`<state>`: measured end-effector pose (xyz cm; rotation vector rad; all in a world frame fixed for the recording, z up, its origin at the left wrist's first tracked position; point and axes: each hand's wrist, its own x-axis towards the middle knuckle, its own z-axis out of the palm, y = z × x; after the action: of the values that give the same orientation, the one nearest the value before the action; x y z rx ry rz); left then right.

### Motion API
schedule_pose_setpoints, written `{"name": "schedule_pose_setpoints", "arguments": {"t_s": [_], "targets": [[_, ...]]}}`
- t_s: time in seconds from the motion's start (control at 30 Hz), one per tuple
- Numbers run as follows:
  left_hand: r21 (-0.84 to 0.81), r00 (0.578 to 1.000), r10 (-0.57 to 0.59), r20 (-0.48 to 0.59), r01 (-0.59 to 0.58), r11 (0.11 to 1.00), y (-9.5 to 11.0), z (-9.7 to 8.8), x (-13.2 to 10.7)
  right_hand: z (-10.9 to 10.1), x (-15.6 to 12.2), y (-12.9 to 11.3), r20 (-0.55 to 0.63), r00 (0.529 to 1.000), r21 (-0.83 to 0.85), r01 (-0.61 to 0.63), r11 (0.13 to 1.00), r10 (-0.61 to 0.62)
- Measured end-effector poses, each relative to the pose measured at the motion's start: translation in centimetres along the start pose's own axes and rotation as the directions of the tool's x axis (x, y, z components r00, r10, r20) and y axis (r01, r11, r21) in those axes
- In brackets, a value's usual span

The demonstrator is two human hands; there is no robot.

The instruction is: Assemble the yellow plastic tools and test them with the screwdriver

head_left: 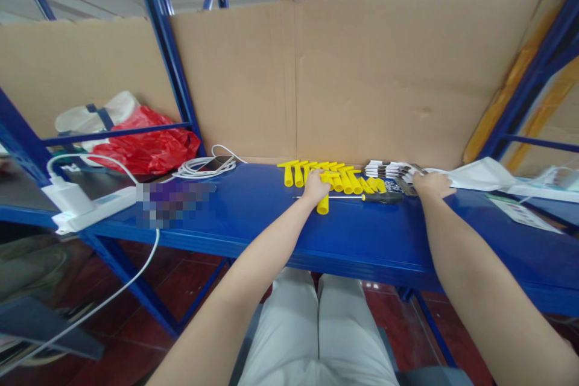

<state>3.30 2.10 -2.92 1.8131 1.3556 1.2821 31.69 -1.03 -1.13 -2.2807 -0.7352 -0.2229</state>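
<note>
My left hand [313, 189] is closed round a yellow T-shaped plastic handle [322, 205], its tube end pointing toward me. Behind it, several more yellow T-shaped handles [346, 182] lie side by side in a row. A screwdriver [382, 198] with a black grip lies across the table in front of them. On the right, my right hand [432, 184] is closed at the end of a stack of white strips with dark bands [384, 169]. Dark flat pieces show by its fingertips, but what it grips is partly hidden.
The blue table [271, 217] backs onto a cardboard panel [362, 78]. To the left are a coiled white cable [203, 167], a red plastic bag [149, 142] and a white power strip [102, 208]. A white sheet [482, 175] and a printed paper [525, 213] lie right.
</note>
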Motion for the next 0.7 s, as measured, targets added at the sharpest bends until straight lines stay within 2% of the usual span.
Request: {"name": "schedule_pose_setpoints", "arguments": {"t_s": [0.23,0.47,0.7], "targets": [[-0.015,1.0,-0.011,-0.013,0.011,1.0,0.0,0.1,0.0,-0.8,-0.1,0.0,0.011,0.998,0.097,-0.068,0.993,0.067],[-0.033,1.0,-0.009,-0.014,0.008,0.999,-0.1,0.1,0.0,-1.2,-1.0,-0.6,0.023,1.0,0.12,-0.023,0.993,0.021],[-0.034,1.0,-0.025,0.017,0.026,0.999,0.2,0.0,-0.2,-0.7,0.4,-0.6,0.114,0.987,0.247,-0.142,0.958,0.117]]}}
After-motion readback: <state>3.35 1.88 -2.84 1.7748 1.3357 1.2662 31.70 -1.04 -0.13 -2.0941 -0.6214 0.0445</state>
